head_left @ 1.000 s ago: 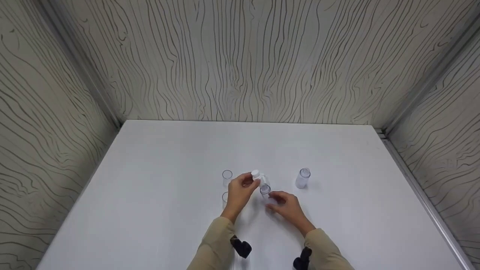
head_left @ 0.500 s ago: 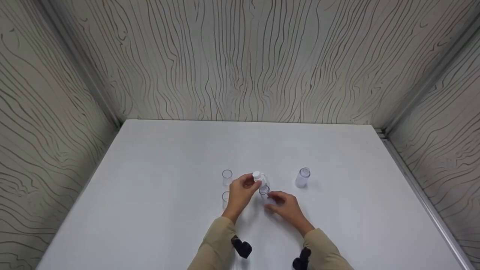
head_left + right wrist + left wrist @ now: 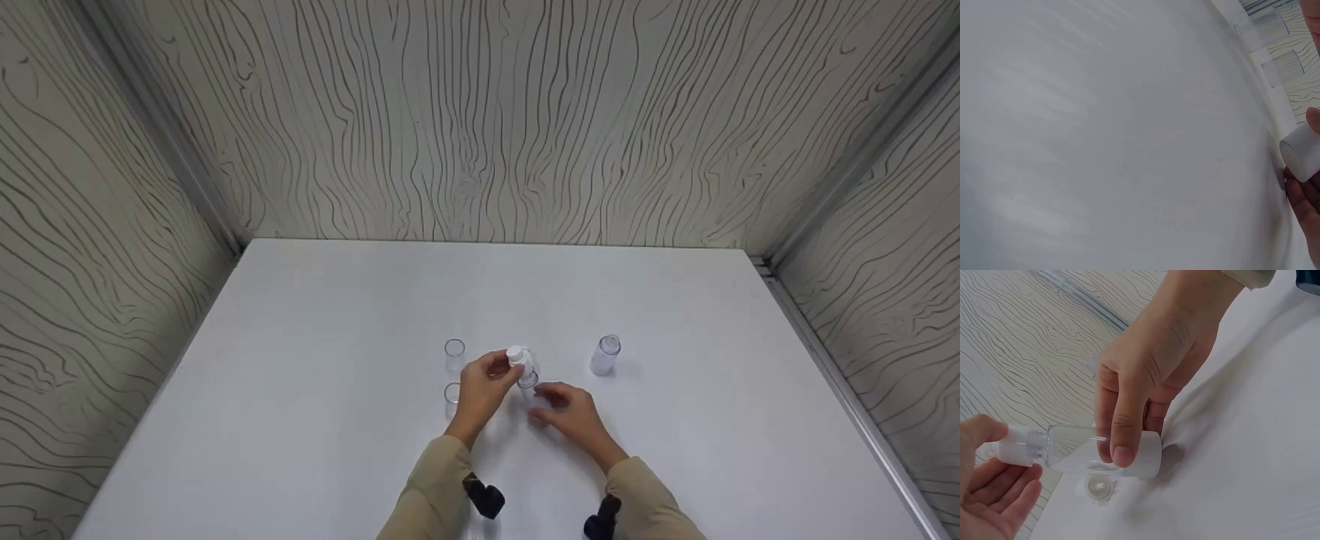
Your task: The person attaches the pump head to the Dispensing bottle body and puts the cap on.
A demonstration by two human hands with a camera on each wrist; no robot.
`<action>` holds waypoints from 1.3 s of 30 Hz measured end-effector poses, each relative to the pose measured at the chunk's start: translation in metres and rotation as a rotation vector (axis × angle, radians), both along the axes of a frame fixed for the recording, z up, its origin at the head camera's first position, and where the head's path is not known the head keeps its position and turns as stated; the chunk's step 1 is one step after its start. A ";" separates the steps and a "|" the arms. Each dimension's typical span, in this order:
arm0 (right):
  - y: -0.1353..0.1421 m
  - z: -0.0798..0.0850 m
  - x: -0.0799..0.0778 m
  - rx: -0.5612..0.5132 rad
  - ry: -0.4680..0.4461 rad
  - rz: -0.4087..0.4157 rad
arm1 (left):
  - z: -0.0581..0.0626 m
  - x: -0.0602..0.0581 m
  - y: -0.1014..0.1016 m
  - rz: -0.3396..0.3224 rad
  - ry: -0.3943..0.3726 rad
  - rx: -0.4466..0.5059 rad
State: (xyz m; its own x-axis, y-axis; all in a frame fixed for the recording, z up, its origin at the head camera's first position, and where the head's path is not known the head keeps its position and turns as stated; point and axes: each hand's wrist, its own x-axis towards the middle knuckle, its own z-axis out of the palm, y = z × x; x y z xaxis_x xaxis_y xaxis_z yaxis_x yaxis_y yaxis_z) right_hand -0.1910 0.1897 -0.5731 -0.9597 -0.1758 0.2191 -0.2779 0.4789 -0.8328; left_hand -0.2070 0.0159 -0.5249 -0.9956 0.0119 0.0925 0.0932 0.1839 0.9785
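Above the table, my right hand (image 3: 574,416) grips a clear bottle (image 3: 1075,447) with a white base, fingers and thumb on opposite sides of its lower body. My left hand (image 3: 484,390) pinches a white pump top (image 3: 1016,445) between thumb and fingers. In the left wrist view, the pump top sits at the mouth of the bottle, in line with it. The right wrist view catches only the bottle's white base (image 3: 1300,154) and part of the right hand at the edge.
A second clear bottle (image 3: 605,356), without a top, stands on the white table (image 3: 337,315) right of the hands. Two clear cylindrical covers (image 3: 454,356) stand left of them, the nearer one partly hidden by the left wrist. Patterned walls (image 3: 480,120) enclose the table.
The white pump top in my left hand has moved slightly down and right, in line with the bottle's mouth. My right hand keeps its hold on the bottle almost in place.
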 end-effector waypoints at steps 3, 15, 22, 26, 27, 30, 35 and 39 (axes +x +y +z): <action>0.000 0.000 -0.002 0.006 -0.046 0.007 | -0.001 0.000 0.000 -0.016 -0.004 -0.009; 0.008 0.006 -0.014 0.050 -0.237 0.075 | -0.003 0.000 0.001 -0.057 -0.064 -0.036; 0.010 0.014 -0.018 0.026 -0.314 0.115 | -0.003 -0.002 0.000 -0.087 -0.062 -0.055; 0.008 0.018 -0.017 0.013 -0.324 0.142 | -0.002 -0.003 -0.001 -0.087 -0.044 -0.055; 0.008 0.018 -0.017 0.014 -0.326 0.148 | -0.002 -0.003 -0.001 -0.087 -0.036 -0.054; 0.007 0.018 -0.018 0.021 -0.346 0.151 | -0.001 -0.004 -0.002 -0.089 -0.034 -0.048; 0.008 0.013 -0.019 0.017 -0.361 0.147 | -0.002 -0.004 -0.002 -0.095 -0.039 -0.055; 0.009 0.011 -0.019 0.020 -0.348 0.160 | -0.004 -0.003 -0.001 -0.097 -0.042 -0.046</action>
